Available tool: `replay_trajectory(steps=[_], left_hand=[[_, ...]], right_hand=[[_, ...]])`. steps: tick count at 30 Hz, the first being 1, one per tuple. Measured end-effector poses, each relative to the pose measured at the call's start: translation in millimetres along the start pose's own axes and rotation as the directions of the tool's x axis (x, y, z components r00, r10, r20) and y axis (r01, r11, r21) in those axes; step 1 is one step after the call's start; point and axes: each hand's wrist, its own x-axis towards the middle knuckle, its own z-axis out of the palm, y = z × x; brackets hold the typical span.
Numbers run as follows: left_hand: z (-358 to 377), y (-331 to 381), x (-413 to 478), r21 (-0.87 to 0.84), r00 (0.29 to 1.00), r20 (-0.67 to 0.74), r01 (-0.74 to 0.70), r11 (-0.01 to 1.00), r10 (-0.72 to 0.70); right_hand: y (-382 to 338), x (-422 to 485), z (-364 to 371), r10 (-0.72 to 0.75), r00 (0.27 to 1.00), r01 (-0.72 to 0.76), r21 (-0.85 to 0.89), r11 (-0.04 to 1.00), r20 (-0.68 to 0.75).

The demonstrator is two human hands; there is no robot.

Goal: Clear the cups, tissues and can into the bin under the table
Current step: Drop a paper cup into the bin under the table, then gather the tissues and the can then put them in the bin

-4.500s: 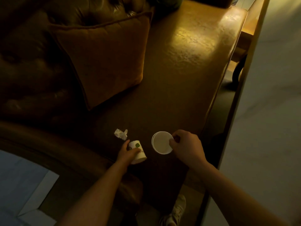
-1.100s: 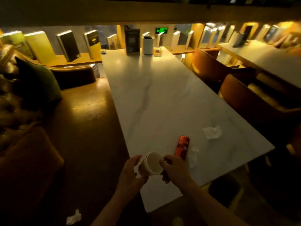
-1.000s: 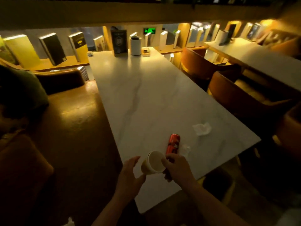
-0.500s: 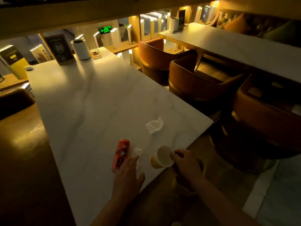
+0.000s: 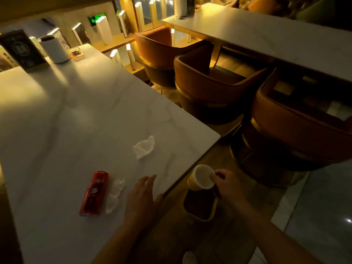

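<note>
A long white marble-veined table (image 5: 80, 119) fills a dim, amber-lit room, with orange upholstered tub chairs (image 5: 205, 77) along its right side. Beyond its near edge, a dark, yellow-rimmed bin (image 5: 200, 204) stands on the floor; its contents are too dark to tell. Directly above it, the right hand (image 5: 227, 184) pinches the rim of a white paper cup (image 5: 202, 178), mouth tilted toward the camera. The left hand (image 5: 142, 199) rests spread and flat. A crushed red can (image 5: 94, 193) lies lengthwise away from the viewer, touching a crumpled tissue (image 5: 115, 193); another white tissue (image 5: 143, 146) lies farther off.
</note>
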Motion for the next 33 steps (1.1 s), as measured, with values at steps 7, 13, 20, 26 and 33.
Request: replay_trajectory(steps=[7,13,20,26,33], left_hand=[[9,-4,14,0.068,0.997,0.052,0.056,0.996,-0.059],[19,-15,23,0.125,0.991,0.081,0.098,0.987,-0.109],[30,-17,31,0.158,0.975,0.129,0.158,0.975,-0.179],[32,-26,31,0.162,0.966,0.146,0.187,0.969,-0.211],[36,-31,23,0.245,0.964,0.152,0.179,0.953,-0.22]], right_hand=[[68,49,5,0.207,0.978,-0.2,-0.143,0.969,0.034],[117,93,34,0.359,0.931,-0.344,-0.166,0.924,0.066],[172,119,48,0.474,0.875,-0.451,-0.191,0.872,0.097],[125,91,40,0.388,0.913,-0.39,-0.012,0.921,0.123],[25,78,50,0.056,0.996,-0.06,0.064,0.996,0.063]])
